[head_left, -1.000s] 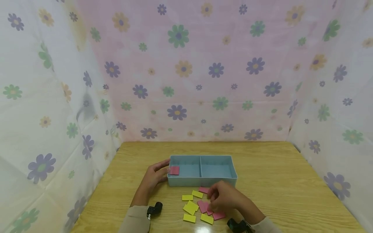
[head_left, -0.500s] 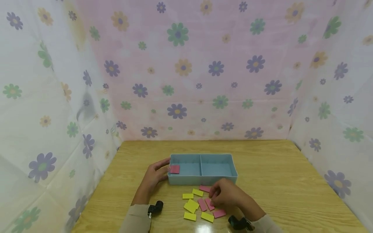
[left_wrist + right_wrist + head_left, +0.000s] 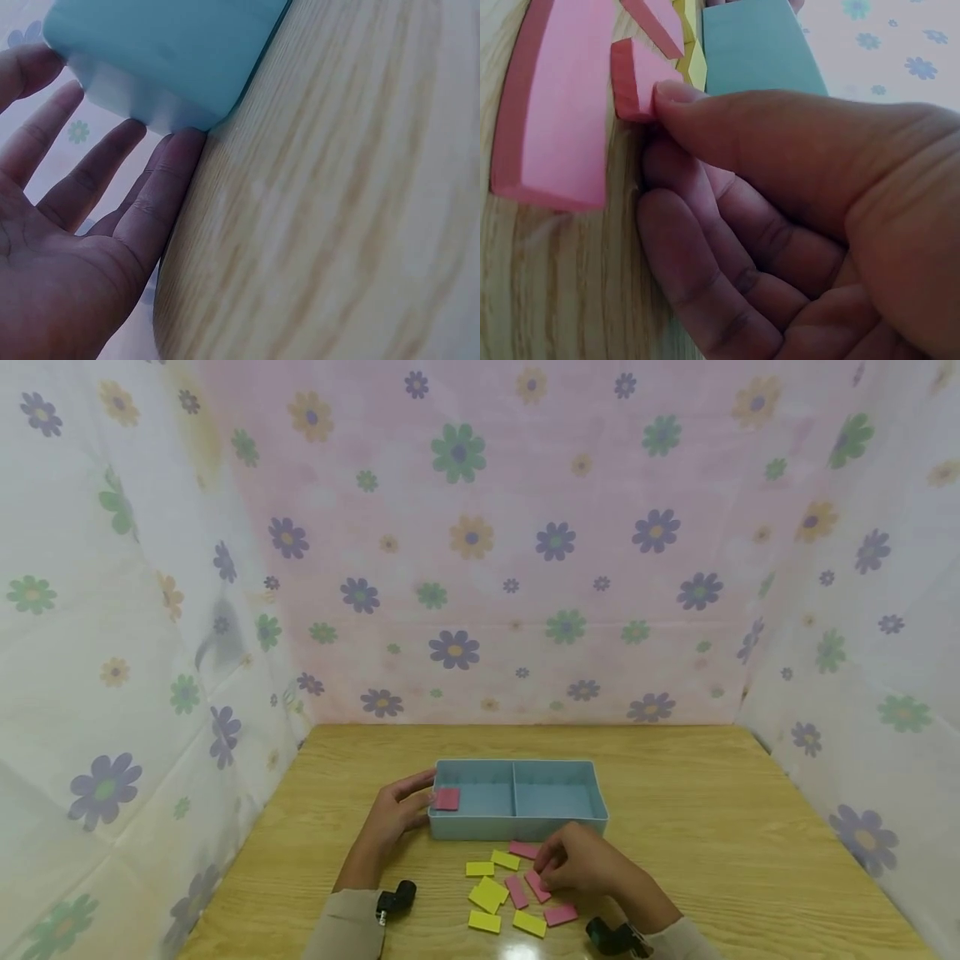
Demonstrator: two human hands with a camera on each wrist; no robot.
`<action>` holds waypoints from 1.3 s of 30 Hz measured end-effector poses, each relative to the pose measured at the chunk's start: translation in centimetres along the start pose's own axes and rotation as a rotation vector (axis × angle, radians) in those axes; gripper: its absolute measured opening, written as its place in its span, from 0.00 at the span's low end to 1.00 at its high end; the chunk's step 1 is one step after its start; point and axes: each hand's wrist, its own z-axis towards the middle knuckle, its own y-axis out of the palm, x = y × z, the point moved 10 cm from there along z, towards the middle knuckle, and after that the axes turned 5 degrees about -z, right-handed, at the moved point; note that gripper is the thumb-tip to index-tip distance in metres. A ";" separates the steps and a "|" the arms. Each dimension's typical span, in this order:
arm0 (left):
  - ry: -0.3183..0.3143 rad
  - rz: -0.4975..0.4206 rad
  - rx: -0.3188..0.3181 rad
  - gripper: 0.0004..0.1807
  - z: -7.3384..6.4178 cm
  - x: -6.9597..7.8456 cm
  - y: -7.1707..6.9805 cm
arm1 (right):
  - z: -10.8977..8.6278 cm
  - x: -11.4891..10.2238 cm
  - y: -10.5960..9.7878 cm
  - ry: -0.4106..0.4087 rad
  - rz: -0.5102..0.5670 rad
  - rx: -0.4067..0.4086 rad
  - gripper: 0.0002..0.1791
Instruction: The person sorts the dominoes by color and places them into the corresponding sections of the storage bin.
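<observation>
A light blue two-compartment box (image 3: 517, 828) stands on the table. My left hand (image 3: 392, 817) rests against its left end, fingers extended and fingertips touching the wall in the left wrist view. Inside the left compartment lies a pink piece (image 3: 447, 799). In front of the box, my right hand (image 3: 581, 860) pinches a flat pink block (image 3: 639, 71) between thumb and curled fingers, low at the table. Close by lie a pink block (image 3: 517, 892) on the left, another pink block (image 3: 560, 915) nearer me, and a third pink block (image 3: 522, 850) by the box, partly hidden by the hand.
Several yellow blocks lie left of the pink ones, among them a yellow block (image 3: 480, 869) and a yellow block (image 3: 529, 924); a few overlap. The wooden table (image 3: 690, 810) is enclosed by flowered cloth (image 3: 510, 560) at the back and sides.
The pink block under my right hand has separated from its pink neighbours, leaving gaps. My right hand has shifted slightly away from me. My left hand stays at the box.
</observation>
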 end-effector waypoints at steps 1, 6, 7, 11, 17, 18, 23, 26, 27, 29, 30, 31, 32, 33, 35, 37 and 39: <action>0.001 0.003 -0.001 0.26 0.0 0.0 0.1 | 0.0 0.0 0.0 -0.004 -0.002 -0.003 0.03; 0.010 0.017 -0.001 0.26 -0.1 0.0 0.3 | -0.1 0.0 0.1 -0.025 -0.031 -0.014 0.03; 0.011 0.018 -0.002 0.26 -0.1 0.0 0.3 | -0.2 0.0 0.1 -0.029 -0.043 -0.013 0.03; 0.011 0.021 -0.004 0.25 0.0 -0.1 0.3 | -0.3 -0.2 0.3 -0.028 -0.081 -0.010 0.03; 0.007 0.030 0.001 0.25 0.0 0.2 0.3 | -0.4 -0.6 0.4 0.021 -0.077 -0.005 0.10; 0.011 0.034 0.001 0.25 0.0 0.3 0.3 | -0.3 -0.6 0.4 0.029 -0.080 -0.002 0.11; 0.002 0.039 0.010 0.25 0.0 0.3 0.2 | -0.2 -0.8 0.5 0.039 -0.083 0.007 0.11; 0.001 0.044 0.011 0.25 0.0 0.2 0.1 | -0.1 -0.8 0.7 0.042 -0.090 0.010 0.10; 0.000 0.044 0.012 0.25 0.0 0.2 0.0 | -0.1 -0.8 0.8 0.044 -0.091 0.009 0.10; 0.001 0.046 0.012 0.25 0.0 0.2 0.0 | -0.1 -0.8 0.8 0.046 -0.097 0.010 0.10; 0.003 0.048 0.012 0.25 0.0 0.2 0.0 | -0.1 -0.8 0.8 0.044 -0.097 0.012 0.10; -0.004 0.044 0.015 0.25 0.1 0.1 -0.1 | -0.1 -0.8 0.8 0.043 -0.100 0.014 0.10; -0.002 0.045 0.015 0.25 0.1 0.1 -0.1 | -0.1 -0.8 0.8 0.044 -0.102 0.014 0.10; 0.000 0.045 0.016 0.25 0.1 0.1 -0.2 | 0.0 -0.8 0.8 0.042 -0.100 0.014 0.10; 0.003 0.047 0.016 0.25 0.1 0.1 -0.2 | 0.0 -0.8 0.7 0.045 -0.102 0.018 0.10; -0.005 0.044 0.017 0.25 0.1 0.0 -0.2 | 0.0 -0.7 0.7 0.060 -0.104 0.020 0.10; -0.010 0.046 0.019 0.25 -0.1 -0.1 -0.3 | -0.1 -0.5 0.7 0.075 -0.099 0.021 0.10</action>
